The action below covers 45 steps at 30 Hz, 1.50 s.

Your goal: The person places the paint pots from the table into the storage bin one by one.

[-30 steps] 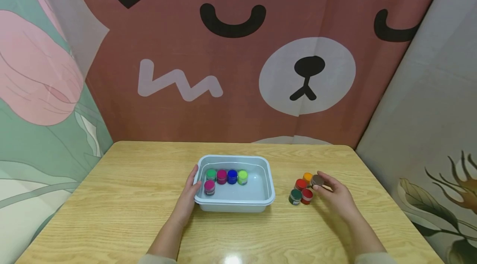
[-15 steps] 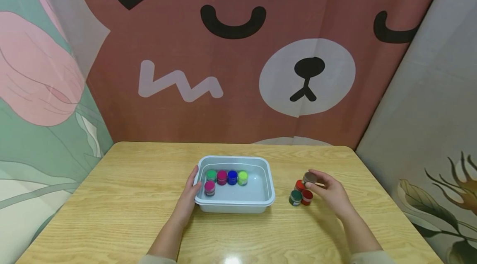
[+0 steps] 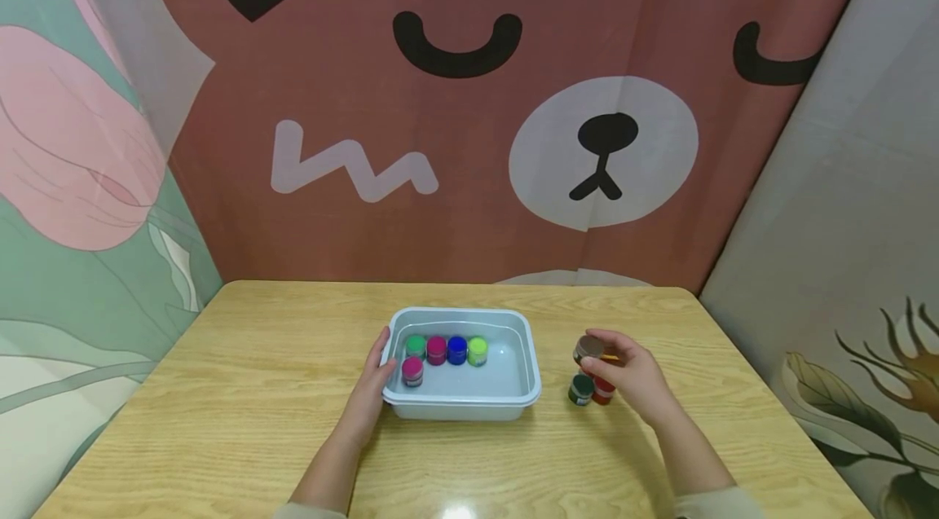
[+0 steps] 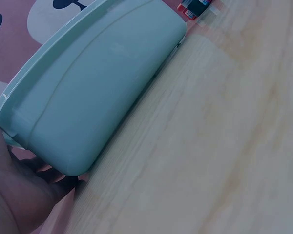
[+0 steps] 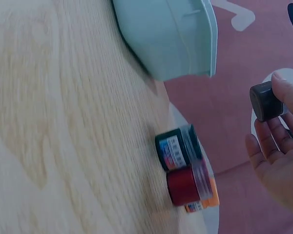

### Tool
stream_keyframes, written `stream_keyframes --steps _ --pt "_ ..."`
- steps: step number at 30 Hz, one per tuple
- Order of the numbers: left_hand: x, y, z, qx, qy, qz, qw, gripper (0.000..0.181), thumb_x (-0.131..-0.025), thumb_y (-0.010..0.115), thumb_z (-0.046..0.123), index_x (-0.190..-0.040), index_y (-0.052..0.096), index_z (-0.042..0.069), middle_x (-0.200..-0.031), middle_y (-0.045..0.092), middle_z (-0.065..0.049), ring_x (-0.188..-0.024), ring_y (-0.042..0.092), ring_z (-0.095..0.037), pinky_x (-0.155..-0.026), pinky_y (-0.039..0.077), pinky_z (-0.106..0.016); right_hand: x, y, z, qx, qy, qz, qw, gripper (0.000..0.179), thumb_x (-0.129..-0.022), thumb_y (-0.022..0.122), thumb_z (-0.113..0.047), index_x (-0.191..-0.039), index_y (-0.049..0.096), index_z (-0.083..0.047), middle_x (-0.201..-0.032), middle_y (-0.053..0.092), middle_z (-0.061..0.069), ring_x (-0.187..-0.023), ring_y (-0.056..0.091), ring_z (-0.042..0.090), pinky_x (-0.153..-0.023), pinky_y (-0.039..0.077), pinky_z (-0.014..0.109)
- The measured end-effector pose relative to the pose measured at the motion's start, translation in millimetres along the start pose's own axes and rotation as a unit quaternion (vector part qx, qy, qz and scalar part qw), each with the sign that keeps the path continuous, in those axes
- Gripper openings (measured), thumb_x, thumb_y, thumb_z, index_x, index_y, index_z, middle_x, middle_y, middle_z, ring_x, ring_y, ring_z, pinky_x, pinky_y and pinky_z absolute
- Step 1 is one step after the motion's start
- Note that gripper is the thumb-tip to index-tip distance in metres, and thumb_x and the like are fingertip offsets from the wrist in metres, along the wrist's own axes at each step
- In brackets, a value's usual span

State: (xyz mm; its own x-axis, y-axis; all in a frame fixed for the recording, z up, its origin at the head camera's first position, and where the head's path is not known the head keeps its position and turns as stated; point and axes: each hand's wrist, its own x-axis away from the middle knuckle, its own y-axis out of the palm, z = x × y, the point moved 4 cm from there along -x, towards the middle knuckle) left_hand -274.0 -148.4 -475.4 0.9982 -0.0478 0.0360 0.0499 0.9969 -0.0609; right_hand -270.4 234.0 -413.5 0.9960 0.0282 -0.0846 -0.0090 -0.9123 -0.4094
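Observation:
My right hand (image 3: 637, 379) pinches a small paint jar (image 3: 588, 349) with a brown lid between thumb and fingers. In the right wrist view that jar (image 5: 264, 101) hangs off the table. Below it stand a dark green jar (image 3: 580, 389) and a red jar (image 3: 604, 391); an orange jar (image 5: 204, 199) is partly hidden behind the red one. With the thumb over the rim and fingers outside, my left hand (image 3: 367, 393) grips the left end of a light blue plastic tub (image 3: 462, 409). Several jars stand inside its left part, among them a blue jar (image 3: 457, 349) and a yellow-green jar (image 3: 478, 350).
The tub stands on a wood-grain table (image 3: 242, 389), with the loose jars to its right. Behind the table's far edge hangs a printed curtain (image 3: 469, 242) with a bear face. Another patterned cloth (image 3: 844, 217) hangs on the right.
My right hand has lifted the brown-lidded jar and carried it left over the other jars toward the tub. The left hand and tub have stayed in place.

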Motion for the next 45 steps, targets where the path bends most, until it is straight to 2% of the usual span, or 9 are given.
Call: stream_keyframes --steps 5,7,10,18,30,45 --pt "0.3 -0.1 -0.4 -0.004 0.001 0.0 1.0 0.058 -0.105 0.034 0.027 -0.158 0.012 0.028 -0.167 0.004 -0.01 -0.153 -0.003 -0.039 -0.117 0.0 -0.069 -1.3 9.1 -8.0 -0.008 0.011 -0.009 0.9999 0.057 -0.089 0.072 -0.025 -0.139 0.052 -0.007 -0.126 0.059 0.019 -0.111 0.065 0.029 -0.081 0.059 0.027" --pt "0.3 -0.2 -0.5 -0.004 0.001 0.001 1.0 0.058 -0.105 0.034 0.027 -0.158 0.012 0.028 -0.167 0.004 -0.01 -0.153 -0.002 -0.04 -0.117 0.0 -0.07 -1.9 13.1 -11.3 -0.012 0.016 -0.012 0.9997 0.056 -0.089 0.073 -0.025 -0.138 0.052 -0.008 -0.126 0.059 0.018 -0.111 0.064 0.028 -0.075 0.058 0.025" --pt "0.2 -0.3 -0.3 -0.004 -0.001 0.001 1.0 0.058 -0.104 0.034 0.027 -0.158 0.013 0.028 -0.167 0.004 -0.01 -0.153 -0.002 -0.039 -0.117 0.0 -0.069 -3.4 19.0 -16.3 -0.013 0.015 -0.011 0.9998 0.056 -0.088 0.073 -0.025 -0.138 0.053 -0.007 -0.126 0.06 0.017 -0.109 0.065 0.026 -0.073 0.055 0.021" --pt "-0.3 -0.4 -0.3 -0.002 -0.001 0.0 1.0 0.058 -0.104 0.034 0.026 -0.158 0.013 0.028 -0.167 0.005 -0.011 -0.153 -0.002 -0.04 -0.117 0.0 -0.069 -9.2 36.7 -28.8 -0.013 -0.006 0.0 0.9999 0.052 -0.087 0.075 -0.02 -0.134 0.057 -0.006 -0.123 0.063 0.016 -0.108 0.063 0.022 -0.086 0.056 0.025" --pt "-1.4 0.0 -0.5 -0.001 0.002 -0.002 1.0 0.058 -0.104 0.034 0.027 -0.158 0.013 0.028 -0.167 0.004 -0.01 -0.153 -0.003 -0.039 -0.117 0.0 -0.069 -16.5 65.6 -46.9 -0.03 -0.014 -0.027 0.9991 0.051 -0.086 0.076 -0.019 -0.133 0.059 -0.006 -0.121 0.064 0.014 -0.103 0.061 0.022 -0.083 0.055 0.023" --pt "-1.6 -0.1 -0.2 -0.005 -0.007 0.001 1.0 0.058 -0.104 0.035 0.029 -0.158 0.013 0.031 -0.167 0.004 -0.009 -0.153 -0.002 -0.039 -0.116 0.0 -0.07 -25.7 101.1 -57.3 -0.049 -0.025 -0.063 0.9965 0.048 -0.086 0.075 -0.014 -0.131 0.06 -0.005 -0.117 0.064 0.014 -0.098 0.063 0.023 -0.083 0.058 0.031"
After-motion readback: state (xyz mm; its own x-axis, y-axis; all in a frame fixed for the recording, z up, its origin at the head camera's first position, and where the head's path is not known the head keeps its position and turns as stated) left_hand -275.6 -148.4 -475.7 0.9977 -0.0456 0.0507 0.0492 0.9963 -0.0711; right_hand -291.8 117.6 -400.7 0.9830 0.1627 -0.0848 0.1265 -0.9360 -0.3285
